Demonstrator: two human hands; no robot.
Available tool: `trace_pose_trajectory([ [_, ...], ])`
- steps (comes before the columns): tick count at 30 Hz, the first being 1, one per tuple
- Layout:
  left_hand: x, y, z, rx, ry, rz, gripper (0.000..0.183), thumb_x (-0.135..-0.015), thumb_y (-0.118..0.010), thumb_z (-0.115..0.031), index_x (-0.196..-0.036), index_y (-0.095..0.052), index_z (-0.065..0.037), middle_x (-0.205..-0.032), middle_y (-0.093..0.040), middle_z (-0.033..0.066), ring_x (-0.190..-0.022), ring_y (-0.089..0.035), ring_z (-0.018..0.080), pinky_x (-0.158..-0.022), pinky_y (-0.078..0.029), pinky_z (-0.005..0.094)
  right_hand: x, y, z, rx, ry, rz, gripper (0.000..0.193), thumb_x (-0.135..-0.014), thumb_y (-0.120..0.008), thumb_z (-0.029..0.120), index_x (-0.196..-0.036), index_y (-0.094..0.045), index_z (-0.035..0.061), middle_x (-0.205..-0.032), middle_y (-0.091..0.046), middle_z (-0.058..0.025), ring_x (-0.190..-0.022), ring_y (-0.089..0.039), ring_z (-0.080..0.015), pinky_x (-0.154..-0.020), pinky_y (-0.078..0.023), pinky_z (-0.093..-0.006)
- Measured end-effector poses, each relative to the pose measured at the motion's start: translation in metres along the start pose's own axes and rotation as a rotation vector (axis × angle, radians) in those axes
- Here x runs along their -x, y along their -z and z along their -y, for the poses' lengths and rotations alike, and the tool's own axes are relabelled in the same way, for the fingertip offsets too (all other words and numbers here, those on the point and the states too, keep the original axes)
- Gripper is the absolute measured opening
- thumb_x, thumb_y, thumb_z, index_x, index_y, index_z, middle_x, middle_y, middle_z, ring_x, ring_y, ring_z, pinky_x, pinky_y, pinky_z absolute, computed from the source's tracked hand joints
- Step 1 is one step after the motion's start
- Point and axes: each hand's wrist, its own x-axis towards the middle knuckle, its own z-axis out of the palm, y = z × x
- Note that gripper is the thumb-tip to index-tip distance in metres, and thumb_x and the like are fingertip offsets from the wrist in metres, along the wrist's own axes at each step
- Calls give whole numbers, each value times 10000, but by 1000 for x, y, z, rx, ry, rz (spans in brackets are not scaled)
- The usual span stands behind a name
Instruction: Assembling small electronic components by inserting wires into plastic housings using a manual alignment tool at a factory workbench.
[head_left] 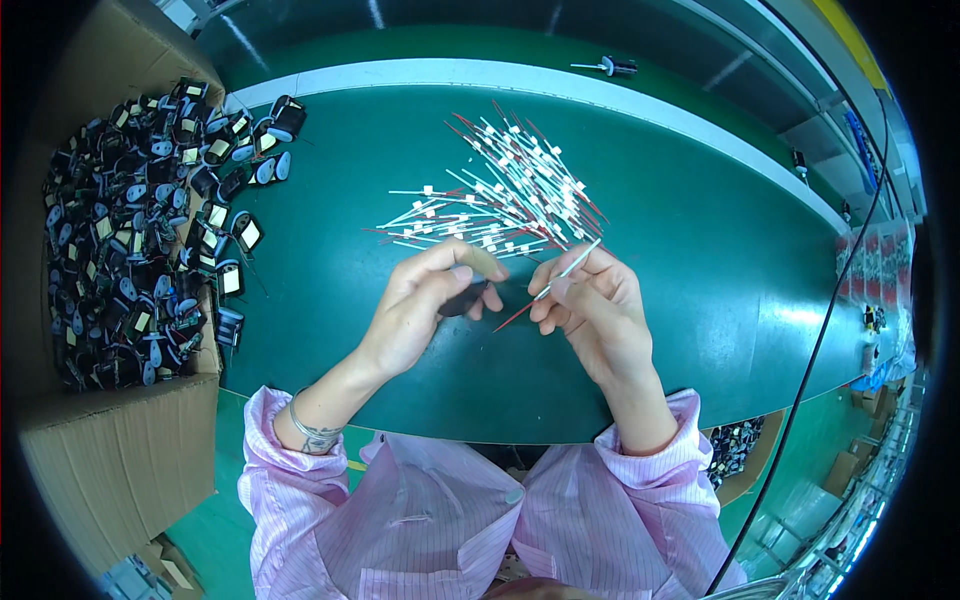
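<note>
My left hand (402, 305) is curled around a small black device (464, 299), mostly hidden by the fingers. Close beside it, my right hand (612, 312) pinches a thin wire lead (578, 262) between thumb and fingers. The lead's pale end points up and away, and its red end slants down toward the left hand. A gap shows between that red end and the black device. Just beyond both hands, a loose pile of similar white and red wire leads (535, 185) with small white connectors lies on the green table (700, 250).
At left stands a cardboard box (120, 450) heaped with black and grey devices (120, 240); several spill over onto the table. A white strip (480, 72) runs along the far edge. Beyond it lies one device (618, 67). A black cable (812, 350) crosses the right side.
</note>
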Motion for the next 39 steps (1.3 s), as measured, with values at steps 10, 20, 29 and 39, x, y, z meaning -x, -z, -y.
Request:
trace_pose_trajectory([
  [10,10,-19,-1,-759,-381,-46,62,-796,-689,10,-849,-656,2,-950,-618,80,-765,-573,128,-606,-435,242,2,-6,-14,-27,57,-51,83,-856,-655,-27,-877,-575,-14,-798,-608,-69,-658,-606,-110,-505,-458,-223],
  [20,9,-9,-5,-590,-382,2,53,-814,-673,26,-865,-663,14,-899,-602,58,-727,-556,97,-502,-382,227,5,-8,-4,223,94,109,148,-830,-689,-48,-969,-645,-22,-928,-626,-65,-771,-632,-114,-595,-543,-216],
  [29,13,-9,-15,-680,-376,53,20,-786,-696,-3,-804,-686,-2,-917,-625,76,-671,-528,89,-540,-383,223,1,-4,5,630,285,185,126,-720,-731,-65,-815,-713,17,-876,-629,-69,-727,-590,-109,-600,-443,-229],
  [39,11,-6,-22,-627,-275,222,268,-883,-567,-20,-1138,-598,56,-1153,-568,163,-1031,-567,245,-910,-455,341,2,1,4,43,154,-10,71,-830,-634,-65,-891,-651,-34,-828,-626,-67,-720,-582,-125,-632,-479,-259],
])
